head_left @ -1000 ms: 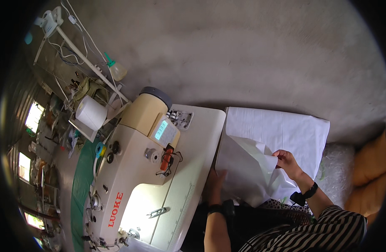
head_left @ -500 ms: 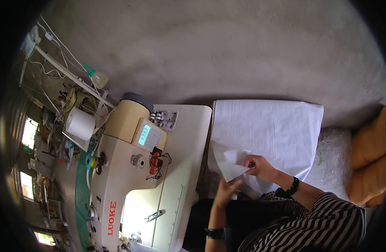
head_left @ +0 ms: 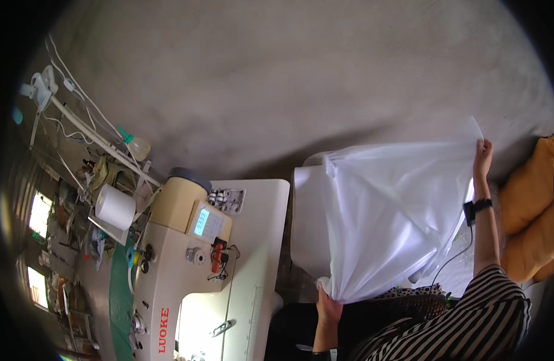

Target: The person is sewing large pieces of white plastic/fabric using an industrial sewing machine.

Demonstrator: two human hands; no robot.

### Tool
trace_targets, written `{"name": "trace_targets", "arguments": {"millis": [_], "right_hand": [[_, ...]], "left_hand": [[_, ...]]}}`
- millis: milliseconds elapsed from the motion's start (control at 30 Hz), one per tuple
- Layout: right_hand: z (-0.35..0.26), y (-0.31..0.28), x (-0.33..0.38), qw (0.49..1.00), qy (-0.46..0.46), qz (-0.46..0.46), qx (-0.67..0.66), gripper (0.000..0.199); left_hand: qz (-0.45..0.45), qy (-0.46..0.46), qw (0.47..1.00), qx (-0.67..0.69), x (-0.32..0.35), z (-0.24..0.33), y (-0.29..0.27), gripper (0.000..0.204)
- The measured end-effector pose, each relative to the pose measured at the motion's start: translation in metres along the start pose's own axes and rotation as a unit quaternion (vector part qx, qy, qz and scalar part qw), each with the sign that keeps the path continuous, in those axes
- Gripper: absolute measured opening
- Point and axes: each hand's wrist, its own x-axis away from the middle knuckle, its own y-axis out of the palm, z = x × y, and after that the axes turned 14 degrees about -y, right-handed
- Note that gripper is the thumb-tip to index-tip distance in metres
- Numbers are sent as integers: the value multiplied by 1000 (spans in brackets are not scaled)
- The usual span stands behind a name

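A large white sheet [head_left: 391, 210], thin and slightly shiny, is stretched between my two hands, with creases fanning across it. My left hand [head_left: 329, 305] pinches its near left corner, low beside the sewing machine table. With the arm reaching far out, my right hand [head_left: 483, 156] grips the far right corner, and a small flap of sheet sticks up above the fingers. Beneath the raised sheet, more white material [head_left: 308, 222] lies on a surface to the right of the machine table; most of it is hidden.
On the left stands a cream sewing machine [head_left: 162, 259] with a lit display, on a white table [head_left: 262, 222]. A thread cone [head_left: 115, 203] stands behind it, and a bobbin tray [head_left: 232, 200] lies at the table's far end. Orange cushions [head_left: 527, 198] are at the right, against the grey wall [head_left: 325, 78].
Both hands were close together at a folded corner of the sheet. Now my right hand has swung far out to the right, and the sheet is lifted and spread between them.
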Motion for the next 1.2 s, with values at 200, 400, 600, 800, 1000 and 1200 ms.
{"name": "trace_targets", "arguments": {"millis": [200, 400, 600, 800, 1000, 1200], "right_hand": [[-174, 27, 180, 815, -325, -478, -43, 106], [-92, 121, 160, 797, -215, -495, 273, 50], [-98, 107, 141, 898, -43, -415, -139, 40], [-241, 16, 227, 755, 132, -430, -478, 40], [-151, 67, 153, 873, -305, -346, -161, 34], [12, 111, 38, 898, -264, -317, 153, 24]], "left_hand": [[-26, -185, 947, -260, 5, -21, 37, 42], [-198, -315, 768, -521, 128, 31, 22, 34], [4, -94, 925, -368, 95, 27, 26, 53], [62, -27, 948, -310, 34, -2, 49, 54], [113, 27, 938, -326, 44, 0, 42, 54], [201, 111, 907, -354, 91, 48, 39, 55]]}}
